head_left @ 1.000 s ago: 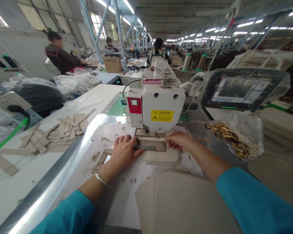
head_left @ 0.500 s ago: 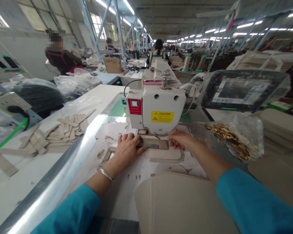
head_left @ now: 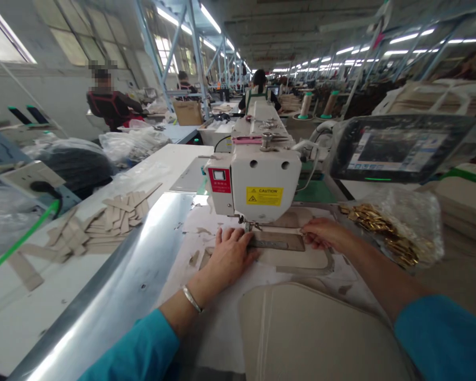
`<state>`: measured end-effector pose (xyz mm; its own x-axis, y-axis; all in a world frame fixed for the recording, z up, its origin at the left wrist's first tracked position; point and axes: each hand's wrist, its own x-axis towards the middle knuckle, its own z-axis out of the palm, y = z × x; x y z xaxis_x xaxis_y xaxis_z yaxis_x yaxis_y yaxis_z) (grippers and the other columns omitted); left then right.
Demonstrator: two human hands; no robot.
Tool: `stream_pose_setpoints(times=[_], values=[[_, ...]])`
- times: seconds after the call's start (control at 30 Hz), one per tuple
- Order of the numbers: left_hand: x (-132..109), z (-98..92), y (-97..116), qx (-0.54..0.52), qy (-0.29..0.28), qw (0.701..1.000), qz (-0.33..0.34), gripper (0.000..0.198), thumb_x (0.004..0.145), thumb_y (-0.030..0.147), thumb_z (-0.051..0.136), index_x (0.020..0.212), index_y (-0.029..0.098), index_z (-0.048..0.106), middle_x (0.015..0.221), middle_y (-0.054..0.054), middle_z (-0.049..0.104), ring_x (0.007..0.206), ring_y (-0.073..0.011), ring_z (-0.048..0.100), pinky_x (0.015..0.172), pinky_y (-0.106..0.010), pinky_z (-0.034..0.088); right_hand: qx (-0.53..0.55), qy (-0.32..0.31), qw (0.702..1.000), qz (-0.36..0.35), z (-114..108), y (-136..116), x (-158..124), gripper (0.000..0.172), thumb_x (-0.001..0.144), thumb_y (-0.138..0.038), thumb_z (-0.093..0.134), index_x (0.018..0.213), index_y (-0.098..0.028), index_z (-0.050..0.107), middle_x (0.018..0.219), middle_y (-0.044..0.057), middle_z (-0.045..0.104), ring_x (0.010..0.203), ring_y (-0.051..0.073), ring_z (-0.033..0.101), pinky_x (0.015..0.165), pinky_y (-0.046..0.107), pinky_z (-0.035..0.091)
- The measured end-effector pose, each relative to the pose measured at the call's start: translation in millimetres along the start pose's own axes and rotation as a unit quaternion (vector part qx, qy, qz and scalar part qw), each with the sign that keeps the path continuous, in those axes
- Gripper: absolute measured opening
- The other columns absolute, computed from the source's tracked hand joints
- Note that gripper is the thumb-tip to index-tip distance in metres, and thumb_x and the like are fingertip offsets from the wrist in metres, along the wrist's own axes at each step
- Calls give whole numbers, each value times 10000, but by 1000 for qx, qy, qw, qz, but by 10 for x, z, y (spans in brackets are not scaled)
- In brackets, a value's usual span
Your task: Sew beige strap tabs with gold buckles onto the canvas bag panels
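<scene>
A white sewing machine head [head_left: 266,182] stands in front of me, its needle area low over the work. Beneath it lies a flat template [head_left: 309,258] with a beige panel and a dark clamp plate [head_left: 280,242]. My left hand [head_left: 232,255] rests flat at the plate's left end, fingers stretched out. At the right end, my right hand [head_left: 321,234] has its fingers pinched together on the end of a narrow beige strip [head_left: 281,230], which runs left toward the needle. The fingertips partly hide the strip's end. A large beige panel [head_left: 309,328] lies nearest me.
Loose beige strips [head_left: 119,211] are heaped on the white table at left. On the right sit a plastic bag of gold metal pieces [head_left: 396,233] and a plastic-wrapped control screen [head_left: 400,148]. A power socket box [head_left: 34,180] stands far left. Other people work farther back.
The template, clamp plate and both hands have shifted right relative to the machine head. My left hand still lies flat, and my right hand is still pinched at the strip's end.
</scene>
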<state>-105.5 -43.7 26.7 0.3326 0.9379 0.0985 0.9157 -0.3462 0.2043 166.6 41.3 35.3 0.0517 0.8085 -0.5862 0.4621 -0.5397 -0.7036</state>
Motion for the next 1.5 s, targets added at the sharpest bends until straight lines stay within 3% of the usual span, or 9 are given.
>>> stream_pose_setpoints(times=[0.23, 0.47, 0.63, 0.8, 1.0, 1.2, 1.33, 1.4, 1.5], values=[[-10, 55, 167, 7, -16, 999, 49, 490, 914, 402, 557, 1371, 243, 478, 1291, -121, 526, 1258, -317, 430, 1130, -603, 208, 17, 13, 1000, -19, -218, 171, 0, 63, 839, -192, 590, 797, -156, 560, 560, -11, 617, 381, 76, 525, 375, 171, 344], [-75, 82, 198, 27, -4, 998, 57, 409, 927, 322, 543, 1333, 270, 526, 1176, -112, 539, 1165, -289, 495, 1120, -566, 246, 13, 17, 999, -27, -200, 163, 6, 105, 806, -204, 642, 770, -156, 556, 534, -11, 615, 375, 85, 528, 379, 176, 367], [-84, -29, 236, 48, -28, 993, 102, 255, 965, 288, 462, 1136, 254, 647, 1015, -100, 601, 993, -274, 553, 941, -478, 414, -8, 36, 999, -23, -171, 127, -33, 106, 804, -193, 646, 766, -156, 554, 512, -23, 601, 369, 84, 529, 382, 174, 380], [-133, -86, 310, 62, -49, 990, 120, 229, 965, 252, 440, 994, 214, 664, 963, -94, 631, 923, -269, 581, 822, -427, 438, -52, 33, 998, -23, -135, 131, -122, 149, 798, -221, 657, 732, -160, 538, 525, -20, 606, 383, 81, 529, 383, 168, 368], [-259, -130, 315, 34, -64, 992, 105, 264, 947, 222, 457, 1164, 189, 603, 969, -88, 657, 914, -276, 617, 811, -428, 463, -133, 116, 978, -114, -128, 130, -160, 143, 756, -178, 650, 645, -172, 560, 513, -47, 542, 463, 80, 489, 453, 178, 350], [-358, -264, 417, -67, -75, 989, 104, 266, 983, 309, 414, 1100, 197, 624, 1026, -80, 649, 974, -243, 615, 870, -383, 486, -169, 167, 947, -218, -524, 181, -256, 118, 688, -237, 699, 620, -181, 621, 581, -36, 521, 616, 116, 486, 530, 204, 326], [-366, -218, 574, -129, -120, 972, 155, 378, 899, 371, 581, 1239, 206, 564, 1168, -90, 613, 1068, -254, 589, 944, -377, 484, -6, 137, 966, -217, -914, 373, -527, 236, 681, -373, 699, 775, -205, 563, 633, -47, 556, 573, 119, 507, 508, 213, 350], [-340, -178, 633, -128, -138, 970, 157, 343, 889, 340, 596, 1200, 196, 588, 1161, -91, 616, 1074, -263, 585, 959, -394, 480, 72, 116, 967, -214, -1059, 467, -718, 309, 657, -396, 721, 791, -210, 514, 635, -54, 563, 547, 110, 505, 505, 209, 358], [-279, -144, 681, -108, -139, 970, 167, 241, 915, 262, 552, 1137, 200, 622, 1135, -83, 626, 1075, -268, 576, 965, -425, 469, 99, 114, 960, -234, -1173, 561, -981, 371, 618, -390, 767, 772, -202, 486, 602, -63, 544, 526, 89, 482, 502, 193, 333]])
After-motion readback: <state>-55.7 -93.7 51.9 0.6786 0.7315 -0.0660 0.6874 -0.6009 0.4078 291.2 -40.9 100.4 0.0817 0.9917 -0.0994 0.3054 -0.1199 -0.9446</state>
